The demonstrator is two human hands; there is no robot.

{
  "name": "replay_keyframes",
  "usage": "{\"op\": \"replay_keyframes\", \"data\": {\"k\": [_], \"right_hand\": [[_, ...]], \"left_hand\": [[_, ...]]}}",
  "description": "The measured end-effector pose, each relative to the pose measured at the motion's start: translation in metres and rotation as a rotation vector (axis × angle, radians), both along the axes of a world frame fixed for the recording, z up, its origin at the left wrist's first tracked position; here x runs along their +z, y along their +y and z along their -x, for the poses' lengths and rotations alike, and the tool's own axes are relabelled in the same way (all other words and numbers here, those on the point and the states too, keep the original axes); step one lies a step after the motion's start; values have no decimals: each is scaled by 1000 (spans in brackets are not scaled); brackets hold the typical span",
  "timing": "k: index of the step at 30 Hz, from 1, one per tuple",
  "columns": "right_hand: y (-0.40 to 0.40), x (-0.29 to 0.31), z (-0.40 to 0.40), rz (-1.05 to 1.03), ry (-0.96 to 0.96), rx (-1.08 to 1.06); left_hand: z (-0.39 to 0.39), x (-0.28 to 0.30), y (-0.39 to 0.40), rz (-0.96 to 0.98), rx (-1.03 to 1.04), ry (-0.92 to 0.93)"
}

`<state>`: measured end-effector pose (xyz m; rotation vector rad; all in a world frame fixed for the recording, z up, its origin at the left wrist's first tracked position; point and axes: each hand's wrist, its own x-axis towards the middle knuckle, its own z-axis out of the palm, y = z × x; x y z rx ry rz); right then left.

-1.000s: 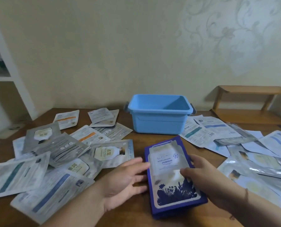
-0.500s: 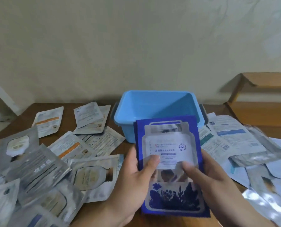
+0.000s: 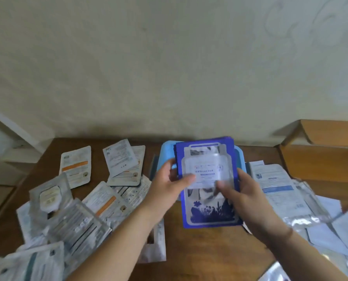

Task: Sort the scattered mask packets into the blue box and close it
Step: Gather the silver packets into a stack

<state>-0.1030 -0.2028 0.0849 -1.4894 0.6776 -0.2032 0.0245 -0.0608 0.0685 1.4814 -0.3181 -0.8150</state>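
A stack of dark blue mask packets (image 3: 209,211) is held upright over the blue box (image 3: 166,152), hiding most of the box. My left hand (image 3: 167,185) grips the stack's left edge, thumb on its front. My right hand (image 3: 244,191) grips the right edge, thumb also on the front. Only the box's left rim and a strip of its right rim (image 3: 241,157) show. The image is motion-blurred.
Silver and white mask packets (image 3: 75,169) lie scattered over the brown table's (image 3: 215,250) left half, and more white packets (image 3: 276,185) pile up on the right. A wooden shelf (image 3: 327,142) stands at the far right against the wall.
Both hands lifted the blue packet stack from the table and carried it up and forward over the blue box. The camera view tilted and moved closer to the box.
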Motion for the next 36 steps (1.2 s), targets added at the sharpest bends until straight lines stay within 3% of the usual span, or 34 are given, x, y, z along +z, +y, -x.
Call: {"op": "replay_keyframes", "data": {"k": [2,4,7,12,18,22,25,29,34,36], "right_hand": [[-15,9,-19,246,-21,71],[-27,18,-40,502,-3,153],[-37,25,-63,750,49,266],[-54,33,-79,924,85,374],[-56,-15,-83,1421,235,700],[-50,-50,-73,1455,266,876],[-44,-60,-73,1439,212,900],[-42,-53,-70,1179,279,985],[-30,-57,-49,1191,290,1066],[-27,-68,-44,1278,209,1020]], "left_hand": [[-26,4,-2,89,15,-9],[-52,5,-1,84,-1,-133],[-79,4,1,-57,-74,-348],[-102,15,-4,-235,-220,-542],[-110,1,-3,-619,-540,-918],[-108,-11,-8,-563,-726,-1135],[-104,-14,-15,-670,-915,-1148],[-98,-18,-20,-769,-1048,-1211],[-97,-20,-17,-838,-1134,-1104],[-91,-23,-16,-871,-1198,-1208]]}}
